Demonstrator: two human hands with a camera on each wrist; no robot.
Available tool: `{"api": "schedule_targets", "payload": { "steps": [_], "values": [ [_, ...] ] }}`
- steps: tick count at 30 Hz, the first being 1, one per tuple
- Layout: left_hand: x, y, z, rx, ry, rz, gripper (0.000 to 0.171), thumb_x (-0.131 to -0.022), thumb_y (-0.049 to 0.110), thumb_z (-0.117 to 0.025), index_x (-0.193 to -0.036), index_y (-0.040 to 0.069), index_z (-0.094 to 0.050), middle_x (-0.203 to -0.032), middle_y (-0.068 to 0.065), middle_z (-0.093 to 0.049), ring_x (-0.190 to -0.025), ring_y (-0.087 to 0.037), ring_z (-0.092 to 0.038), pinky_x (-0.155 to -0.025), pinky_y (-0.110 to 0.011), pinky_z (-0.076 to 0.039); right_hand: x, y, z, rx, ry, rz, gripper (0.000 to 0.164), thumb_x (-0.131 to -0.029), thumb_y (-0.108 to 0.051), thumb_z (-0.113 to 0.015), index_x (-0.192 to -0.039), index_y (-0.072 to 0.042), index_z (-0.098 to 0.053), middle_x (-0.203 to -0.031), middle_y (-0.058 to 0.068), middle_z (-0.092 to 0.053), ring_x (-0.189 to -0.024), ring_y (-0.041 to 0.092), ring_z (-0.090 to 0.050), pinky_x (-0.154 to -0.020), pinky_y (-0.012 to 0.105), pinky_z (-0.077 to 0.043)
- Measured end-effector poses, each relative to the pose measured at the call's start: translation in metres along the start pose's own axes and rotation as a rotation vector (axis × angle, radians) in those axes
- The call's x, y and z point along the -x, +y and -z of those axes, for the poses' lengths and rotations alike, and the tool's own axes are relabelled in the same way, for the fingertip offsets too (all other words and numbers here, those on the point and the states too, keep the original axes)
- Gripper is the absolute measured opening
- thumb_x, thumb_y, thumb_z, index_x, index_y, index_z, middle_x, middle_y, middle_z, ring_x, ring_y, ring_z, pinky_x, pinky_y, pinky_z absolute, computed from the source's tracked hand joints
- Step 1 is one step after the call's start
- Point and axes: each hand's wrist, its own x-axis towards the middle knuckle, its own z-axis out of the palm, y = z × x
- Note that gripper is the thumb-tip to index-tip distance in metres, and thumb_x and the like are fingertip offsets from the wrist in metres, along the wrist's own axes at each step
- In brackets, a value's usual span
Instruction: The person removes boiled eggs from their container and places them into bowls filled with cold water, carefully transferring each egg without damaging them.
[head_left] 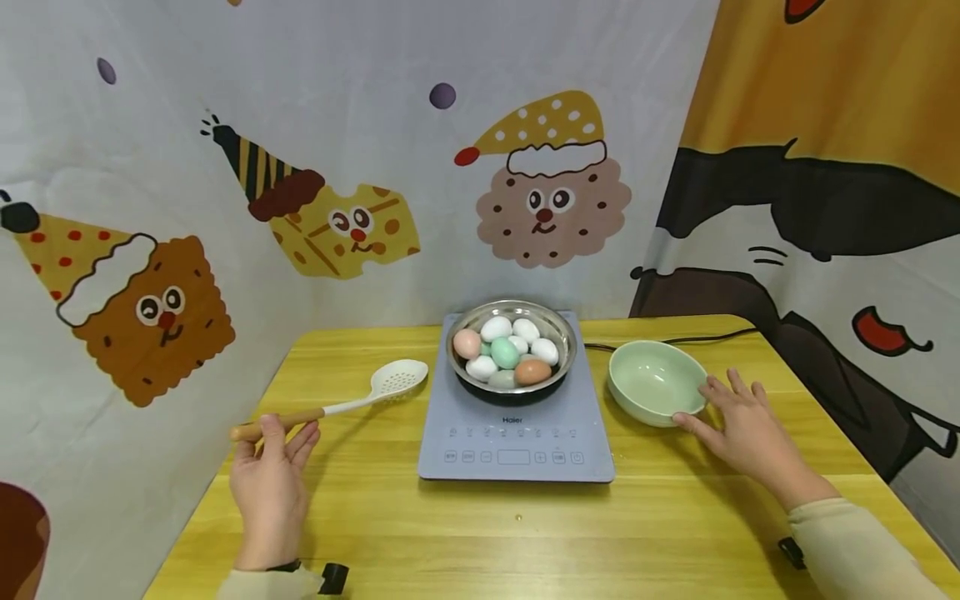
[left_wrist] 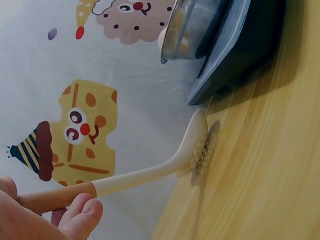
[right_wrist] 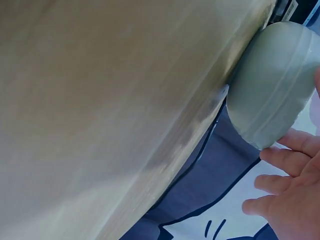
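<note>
My left hand (head_left: 272, 492) pinches the wooden handle of a slotted spoon (head_left: 393, 379) between thumb and fingers. Its white perforated head hangs low over the table, casting a shadow, and points right. At the right, the spread fingers and thumb of my right hand (head_left: 750, 429) touch the near right side of a pale green bowl (head_left: 656, 375). In the right wrist view, fingertips meet the rim of this bowl (right_wrist: 275, 85) while the other fingers stretch out beside it. Between the hands, a metal pan (head_left: 566, 367) holds several white, green and brown eggs (head_left: 505, 352).
The pan sits on a grey induction cooktop (head_left: 513, 433) in the middle of the wooden table (head_left: 517, 542). A black cord (head_left: 712, 337) runs along the back edge. Cloth with cartoon figures (head_left: 375, 75) hangs behind and at both sides.
</note>
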Motion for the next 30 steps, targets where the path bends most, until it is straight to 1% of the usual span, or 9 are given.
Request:
{"api": "schedule_targets", "payload": {
  "steps": [6,9,12,15,20,22,24,27,30],
  "values": [
    [-0.004,0.005,0.004,-0.076,-0.005,-0.054,0.051,-0.093,0.043,-0.057,-0.126,0.007,-0.043,-0.124,-0.015,-0.053,-0.093,-0.023,-0.075,-0.085,-0.029,-0.060,0.000,0.000,0.000,-0.014,0.009,-0.001,0.082,-0.088,-0.058,-0.067,-0.131,0.011,-0.056,-0.140,0.038,-0.047,-0.139,0.060,-0.027,-0.116,0.071,-0.013],
    [-0.006,0.008,0.003,-0.169,-0.016,-0.110,0.051,-0.095,0.043,-0.054,-0.130,0.008,-0.044,-0.122,-0.010,-0.061,-0.093,-0.020,-0.074,-0.084,-0.025,-0.060,0.001,0.000,0.000,-0.029,0.008,-0.008,0.081,-0.088,-0.057,-0.067,-0.131,0.011,-0.056,-0.140,0.037,-0.046,-0.138,0.060,-0.028,-0.116,0.071,-0.013],
    [-0.009,0.011,-0.001,-0.276,-0.027,-0.138,0.053,-0.098,0.045,-0.049,-0.134,0.008,-0.044,-0.122,-0.006,-0.062,-0.097,-0.017,-0.069,-0.082,-0.021,-0.059,0.001,0.001,0.000,-0.039,0.004,-0.014,0.081,-0.088,-0.057,-0.067,-0.132,0.011,-0.056,-0.141,0.037,-0.046,-0.139,0.060,-0.027,-0.116,0.071,-0.012],
    [-0.016,0.013,-0.006,-0.338,-0.034,-0.106,0.052,-0.099,0.049,-0.047,-0.132,0.010,-0.047,-0.120,-0.003,-0.058,-0.094,-0.016,-0.059,-0.077,-0.017,-0.056,0.001,0.002,-0.001,-0.042,0.001,-0.019,0.081,-0.089,-0.057,-0.066,-0.132,0.011,-0.056,-0.141,0.037,-0.045,-0.139,0.060,-0.027,-0.116,0.071,-0.012],
    [-0.030,0.014,-0.010,-0.318,0.002,0.035,0.051,-0.092,0.053,-0.059,-0.117,0.008,-0.060,-0.105,-0.002,-0.056,-0.074,-0.015,-0.049,-0.064,-0.021,-0.051,0.000,0.001,-0.001,-0.038,0.001,-0.025,0.081,-0.088,-0.058,-0.067,-0.131,0.010,-0.057,-0.141,0.037,-0.046,-0.136,0.059,-0.032,-0.115,0.071,-0.017],
    [-0.035,0.014,-0.007,-0.381,-0.003,0.084,0.053,-0.090,0.055,-0.061,-0.118,0.010,-0.063,-0.100,0.000,-0.057,-0.067,-0.013,-0.048,-0.059,-0.022,-0.051,-0.001,0.000,-0.002,-0.037,0.000,-0.020,0.080,-0.088,-0.058,-0.067,-0.130,0.009,-0.058,-0.141,0.037,-0.047,-0.135,0.059,-0.034,-0.114,0.071,-0.018],
    [-0.038,0.015,-0.003,-0.486,-0.045,0.111,0.055,-0.090,0.056,-0.061,-0.122,0.011,-0.064,-0.099,0.002,-0.059,-0.063,-0.011,-0.052,-0.057,-0.023,-0.053,-0.002,-0.002,-0.002,-0.033,-0.001,-0.014,0.079,-0.088,-0.058,-0.067,-0.129,0.009,-0.059,-0.140,0.036,-0.047,-0.134,0.059,-0.035,-0.113,0.072,-0.020],
    [-0.041,0.017,0.005,-0.602,-0.156,0.133,0.061,-0.090,0.058,-0.060,-0.127,0.010,-0.060,-0.098,0.005,-0.066,-0.068,-0.012,-0.064,-0.065,-0.025,-0.060,-0.002,-0.003,-0.001,-0.034,0.004,-0.006,0.077,-0.088,-0.057,-0.068,-0.128,0.009,-0.060,-0.139,0.037,-0.048,-0.133,0.060,-0.036,-0.113,0.072,-0.021],
    [-0.043,0.020,0.012,-0.586,-0.249,0.144,0.064,-0.089,0.057,-0.063,-0.126,0.005,-0.059,-0.094,0.003,-0.072,-0.080,-0.015,-0.073,-0.076,-0.028,-0.062,-0.002,-0.003,0.001,-0.033,0.015,-0.003,0.077,-0.087,-0.056,-0.069,-0.127,0.009,-0.060,-0.139,0.038,-0.048,-0.131,0.060,-0.038,-0.112,0.072,-0.022]
  ]
}}
